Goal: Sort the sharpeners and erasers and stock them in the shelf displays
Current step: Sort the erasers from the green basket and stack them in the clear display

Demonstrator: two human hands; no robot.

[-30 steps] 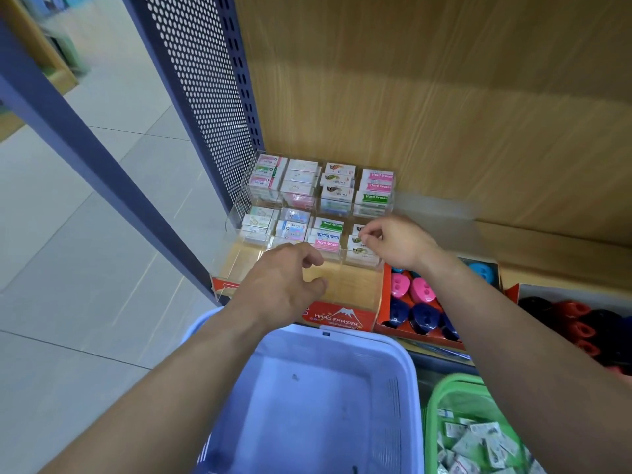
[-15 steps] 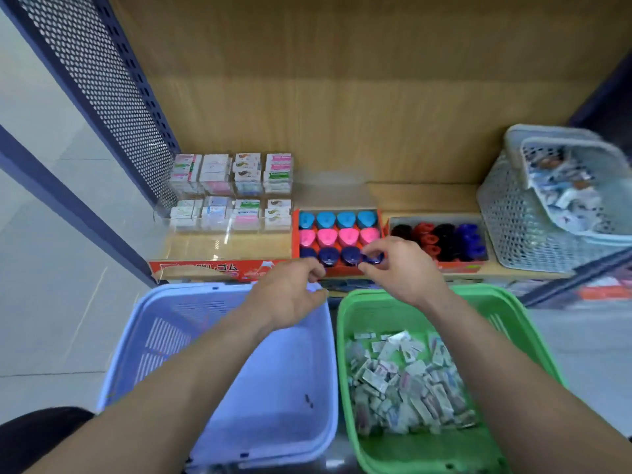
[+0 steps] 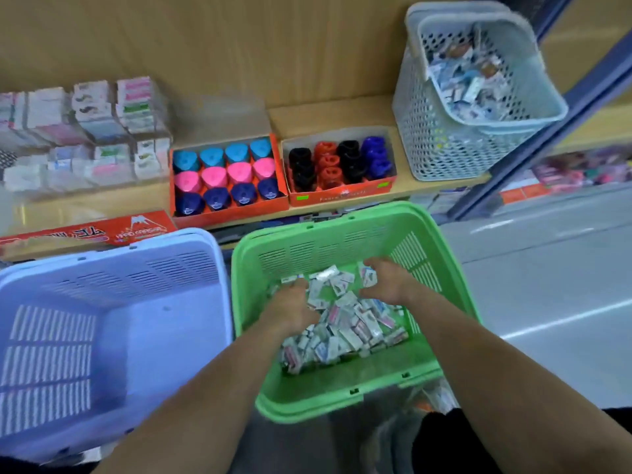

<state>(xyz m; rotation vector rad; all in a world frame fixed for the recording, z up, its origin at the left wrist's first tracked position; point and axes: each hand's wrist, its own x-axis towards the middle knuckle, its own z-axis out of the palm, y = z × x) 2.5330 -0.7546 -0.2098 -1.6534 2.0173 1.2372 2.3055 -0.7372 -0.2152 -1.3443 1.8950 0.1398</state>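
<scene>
A green basket (image 3: 444, 278) in front of me holds a heap of small wrapped erasers (image 3: 345, 323). Both my hands are down inside it. My left hand (image 3: 294, 306) rests on the left of the heap with its fingertips buried among the packets, so its grasp is hidden. My right hand (image 3: 388, 283) lies at the far right of the heap, fingers curled round a few packets. On the shelf stand a clear eraser display (image 3: 85, 131), an orange box of blue, pink and navy sharpeners (image 3: 222, 172), and a second box of black, red and blue sharpeners (image 3: 340, 164).
A lilac basket (image 3: 102, 302) stands left of the green one, with nothing seen inside. A grey basket (image 3: 441, 131) with mixed packets sits on the shelf at the right. A red eraser carton (image 3: 89, 230) lines the shelf's front edge. Tiled floor lies to the right.
My view has dropped from the shelf to the baskets. Both hands have come back from the sharpener box and gone down into the green basket's heap of erasers.
</scene>
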